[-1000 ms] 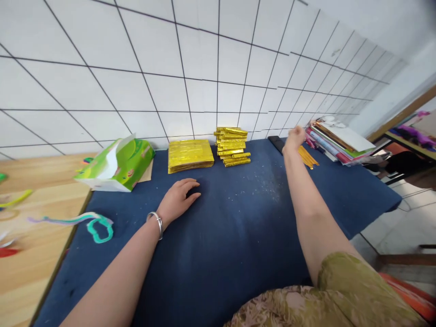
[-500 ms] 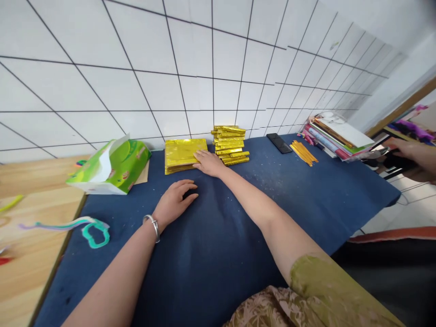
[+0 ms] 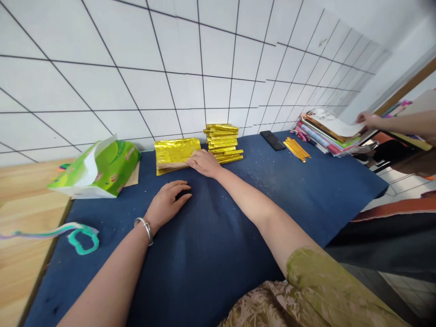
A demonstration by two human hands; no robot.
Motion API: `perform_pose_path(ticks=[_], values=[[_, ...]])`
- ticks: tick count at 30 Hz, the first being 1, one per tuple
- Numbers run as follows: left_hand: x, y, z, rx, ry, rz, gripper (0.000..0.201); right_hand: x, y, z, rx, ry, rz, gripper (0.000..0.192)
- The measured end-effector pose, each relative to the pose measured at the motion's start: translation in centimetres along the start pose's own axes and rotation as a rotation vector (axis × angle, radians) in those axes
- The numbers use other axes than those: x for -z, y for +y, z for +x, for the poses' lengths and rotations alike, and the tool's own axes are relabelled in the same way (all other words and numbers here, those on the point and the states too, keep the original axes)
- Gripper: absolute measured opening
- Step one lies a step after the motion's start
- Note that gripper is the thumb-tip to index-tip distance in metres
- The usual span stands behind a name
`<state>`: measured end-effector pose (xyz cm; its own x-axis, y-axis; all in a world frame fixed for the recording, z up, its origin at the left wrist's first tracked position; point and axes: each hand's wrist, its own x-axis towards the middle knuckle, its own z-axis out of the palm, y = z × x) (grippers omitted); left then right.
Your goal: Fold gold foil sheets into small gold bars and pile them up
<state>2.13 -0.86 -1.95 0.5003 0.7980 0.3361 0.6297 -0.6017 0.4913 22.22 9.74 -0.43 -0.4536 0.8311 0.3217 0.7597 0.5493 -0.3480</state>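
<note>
Right hand (image 3: 203, 162) brought back from the yellow sticks (image 3: 295, 149) at the far bench edge onto the flat stack of gold foil sheets (image 3: 174, 154), near edge now lifted. Another person's hand (image 3: 366, 120) arrived at the coloured paper pile (image 3: 327, 131).

Craft workroom — tiled wall (image 3: 190, 86), foil stacks (image 3: 223, 143)

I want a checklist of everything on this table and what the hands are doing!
Surface: blue cloth over a table; bare wood at left.
Job's things: flat gold foil sheets; stack of folded gold pieces beside them.
Clutter: green paper bag, teal ribbon, black phone, yellow sticks, pile of books.
Hands: left hand flat on the cloth, holding nothing; right hand on the foil sheets' edge; grip unclear.
Cables: nothing seen.
Surroundings: white tiled wall; another person's hand at the books.
</note>
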Motion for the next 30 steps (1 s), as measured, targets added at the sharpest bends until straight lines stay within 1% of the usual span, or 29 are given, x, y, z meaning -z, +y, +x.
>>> perform_pose_path(ticks=[3,5,9,10,14,16,19,22,24,26,28,30], values=[[0.1,0.1,0.0,0.001,-0.004,-0.006,0.031,-0.2,-0.1,-0.1,0.020,0.031,-0.093,0.037],[0.1,0.2,0.0,0.001,-0.005,-0.009,0.030,-0.4,-0.2,-0.1,0.040,0.017,-0.112,0.032],[0.2,0.3,0.0,0.003,-0.003,-0.012,0.029,-0.6,-0.1,-0.1,0.029,0.033,-0.098,0.045],[0.2,0.3,0.0,0.005,-0.003,-0.013,0.029,-0.7,-0.1,-0.1,0.020,0.041,-0.096,0.044],[0.2,0.4,0.0,0.004,0.004,-0.018,0.028,-0.8,-0.1,0.0,0.038,0.049,-0.079,0.021],[0.3,0.3,-0.1,0.004,0.011,-0.030,0.028,-0.8,-0.1,0.0,0.062,0.056,-0.058,0.014],[0.3,0.3,-0.1,0.021,0.034,-0.062,0.026,-0.9,-0.1,0.0,0.081,0.047,-0.039,0.010],[0.5,0.5,-0.2,0.064,0.089,-0.088,0.026,-0.8,0.0,0.2,0.090,0.047,-0.012,0.011],[0.7,0.7,-0.3,0.104,0.141,-0.093,0.027,-0.6,0.1,0.5,0.091,0.084,0.045,0.013],[0.9,0.8,-0.4,0.146,0.193,-0.084,0.028,0.0,0.2,0.8,0.058,0.169,0.144,0.015],[1.1,0.7,-0.4,0.181,0.244,-0.092,0.028,0.8,0.4,1.0,-0.032,0.299,0.286,0.015],[1.3,0.7,-0.4,0.224,0.299,-0.104,0.026,1.8,0.3,0.9,-0.138,0.398,0.483,0.016]])
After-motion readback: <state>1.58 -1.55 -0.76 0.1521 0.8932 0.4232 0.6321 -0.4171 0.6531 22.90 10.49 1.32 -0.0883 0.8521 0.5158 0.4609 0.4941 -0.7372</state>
